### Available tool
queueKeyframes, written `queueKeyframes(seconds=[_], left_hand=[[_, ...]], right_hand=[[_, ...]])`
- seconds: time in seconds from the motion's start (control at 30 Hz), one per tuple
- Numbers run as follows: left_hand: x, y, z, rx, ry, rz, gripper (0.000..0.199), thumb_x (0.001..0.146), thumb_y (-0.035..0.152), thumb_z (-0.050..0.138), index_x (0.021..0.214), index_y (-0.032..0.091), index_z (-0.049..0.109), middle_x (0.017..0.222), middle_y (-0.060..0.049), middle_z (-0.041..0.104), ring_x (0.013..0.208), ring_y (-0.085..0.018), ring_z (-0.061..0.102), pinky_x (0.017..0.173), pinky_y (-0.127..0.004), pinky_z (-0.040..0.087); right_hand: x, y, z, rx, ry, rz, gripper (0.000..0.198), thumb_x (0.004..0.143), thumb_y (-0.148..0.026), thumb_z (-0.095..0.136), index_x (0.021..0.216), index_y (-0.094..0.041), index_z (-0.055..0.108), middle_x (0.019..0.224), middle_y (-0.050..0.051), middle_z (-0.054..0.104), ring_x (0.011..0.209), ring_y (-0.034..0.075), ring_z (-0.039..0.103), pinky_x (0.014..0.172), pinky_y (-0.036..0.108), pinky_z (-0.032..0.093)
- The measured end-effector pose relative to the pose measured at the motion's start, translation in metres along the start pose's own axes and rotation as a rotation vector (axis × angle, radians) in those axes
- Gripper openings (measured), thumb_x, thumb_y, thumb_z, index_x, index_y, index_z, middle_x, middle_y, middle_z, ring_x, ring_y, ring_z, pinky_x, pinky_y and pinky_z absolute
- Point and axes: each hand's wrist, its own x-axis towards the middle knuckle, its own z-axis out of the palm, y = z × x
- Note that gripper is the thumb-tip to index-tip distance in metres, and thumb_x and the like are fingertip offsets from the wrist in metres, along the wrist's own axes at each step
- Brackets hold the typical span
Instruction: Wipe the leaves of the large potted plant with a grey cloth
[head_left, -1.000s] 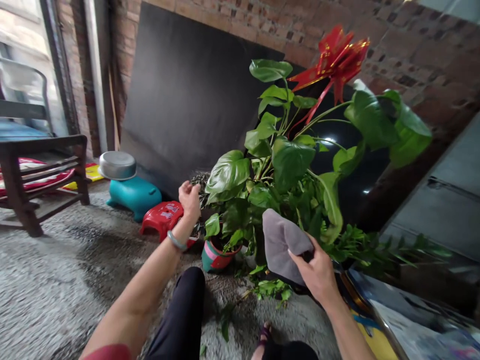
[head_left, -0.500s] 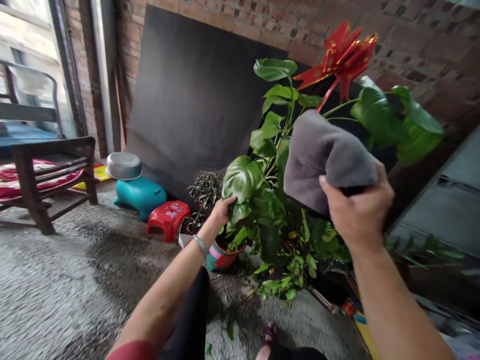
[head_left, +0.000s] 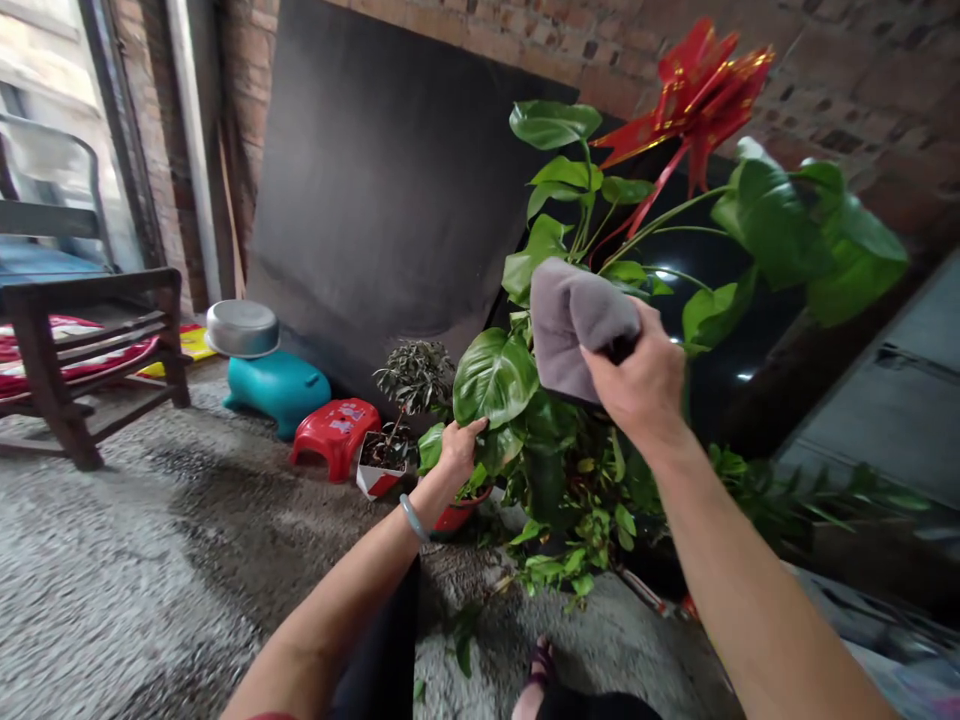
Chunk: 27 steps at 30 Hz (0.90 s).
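My left hand (head_left: 459, 450) pinches the lower edge of a broad, glossy green leaf (head_left: 495, 375) on a large potted plant. In my right hand (head_left: 643, 375) is a folded grey cloth (head_left: 574, 325), held up in front of the plant's stems, to the right of that leaf. Whether the cloth touches any leaf behind it I cannot tell. More big leaves (head_left: 555, 124) rise above the cloth, and others spread to the right. A red ribbon bow (head_left: 697, 95) with gold edging is tied at the top of the plant.
A dark panel (head_left: 382, 190) leans on the brick wall behind. To the left stand a red stool (head_left: 335, 430), a teal animal-shaped seat (head_left: 277, 388) bearing a metal basin (head_left: 241, 328), and a wooden chair (head_left: 94, 350). A small white-and-red planter (head_left: 381, 475) sits beside the stool.
My right hand has carried the grey cloth left and slightly down, nearer the held leaf. The left hand still pinches the leaf, shifted slightly right and down in view.
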Motion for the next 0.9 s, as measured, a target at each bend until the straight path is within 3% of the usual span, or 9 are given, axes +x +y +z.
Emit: queueKeyframes(seconds=[0.13,0.23,0.3,0.37,0.47,0.6,0.7,0.77,0.9], left_hand=[[-0.004,0.0,0.001,0.01,0.016,-0.004,0.015,0.069,0.009,0.077,0.072,0.019,0.067,0.064,-0.001,0.071,0.054,-0.017,0.063,0.06,-0.031,0.053],[-0.002,0.003,-0.004,0.015,0.017,0.025,0.015,0.066,0.007,0.075,0.069,0.018,0.066,0.06,0.0,0.069,0.05,-0.014,0.059,0.057,-0.028,0.05],[-0.001,0.004,-0.006,0.022,0.009,0.038,0.014,0.065,0.007,0.075,0.07,0.017,0.067,0.059,0.0,0.068,0.049,-0.014,0.058,0.055,-0.028,0.049],[-0.002,0.001,-0.004,0.022,0.002,0.032,0.014,0.065,0.01,0.076,0.075,0.017,0.068,0.061,-0.001,0.069,0.049,-0.016,0.059,0.055,-0.03,0.05],[-0.006,-0.004,0.0,0.017,-0.017,0.026,0.021,0.063,0.012,0.079,0.081,0.016,0.069,0.067,-0.002,0.072,0.053,-0.017,0.063,0.058,-0.031,0.052],[-0.006,-0.005,-0.002,0.046,-0.013,0.027,0.025,0.057,0.012,0.08,0.078,0.017,0.066,0.065,0.0,0.07,0.052,-0.014,0.061,0.054,-0.026,0.047],[-0.003,-0.001,-0.01,0.086,-0.018,0.038,0.021,0.058,0.013,0.077,0.072,0.017,0.063,0.053,0.004,0.06,0.044,-0.01,0.05,0.047,-0.022,0.036],[-0.002,0.0,-0.013,0.09,-0.042,0.041,0.021,0.058,0.014,0.078,0.072,0.017,0.063,0.052,0.005,0.059,0.042,-0.009,0.048,0.046,-0.022,0.036],[-0.005,-0.002,-0.01,0.042,-0.079,0.05,0.032,0.053,0.016,0.085,0.079,0.017,0.065,0.065,0.0,0.07,0.052,-0.015,0.062,0.052,-0.026,0.048]], right_hand=[[-0.019,-0.008,0.032,-0.098,-0.409,0.015,0.062,0.079,-0.012,0.063,0.14,-0.017,0.064,0.117,0.017,0.078,0.1,0.036,0.075,0.089,0.048,0.059],[-0.039,-0.003,0.016,0.003,-0.715,-0.027,0.055,0.075,-0.009,0.066,0.127,-0.025,0.075,0.104,0.007,0.082,0.096,0.032,0.077,0.086,0.042,0.061],[-0.032,-0.001,-0.004,0.086,-0.645,-0.013,0.054,0.073,-0.013,0.074,0.125,-0.027,0.076,0.11,0.005,0.081,0.1,0.03,0.076,0.09,0.041,0.061],[-0.012,-0.002,-0.015,0.075,-0.413,0.035,0.058,0.075,-0.018,0.079,0.133,-0.024,0.072,0.119,0.009,0.079,0.108,0.031,0.074,0.096,0.045,0.059],[0.008,-0.008,0.002,-0.027,-0.159,0.09,0.061,0.087,-0.024,0.072,0.146,-0.015,0.059,0.129,0.018,0.074,0.114,0.034,0.071,0.101,0.049,0.055],[-0.023,-0.01,0.038,-0.111,-0.523,0.015,0.061,0.082,-0.013,0.065,0.143,-0.017,0.061,0.121,0.016,0.078,0.107,0.033,0.074,0.093,0.041,0.056],[-0.047,-0.001,0.025,0.07,-0.792,-0.104,0.052,0.077,-0.012,0.065,0.128,-0.024,0.073,0.11,0.007,0.082,0.103,0.029,0.076,0.089,0.034,0.057],[-0.041,0.005,0.004,0.171,-0.761,-0.11,0.049,0.075,-0.014,0.068,0.121,-0.025,0.076,0.113,0.005,0.082,0.103,0.027,0.077,0.091,0.033,0.058],[-0.001,0.007,-0.009,0.054,-0.294,0.024,0.058,0.077,-0.023,0.074,0.134,-0.019,0.07,0.122,0.013,0.079,0.11,0.034,0.074,0.098,0.045,0.058]])
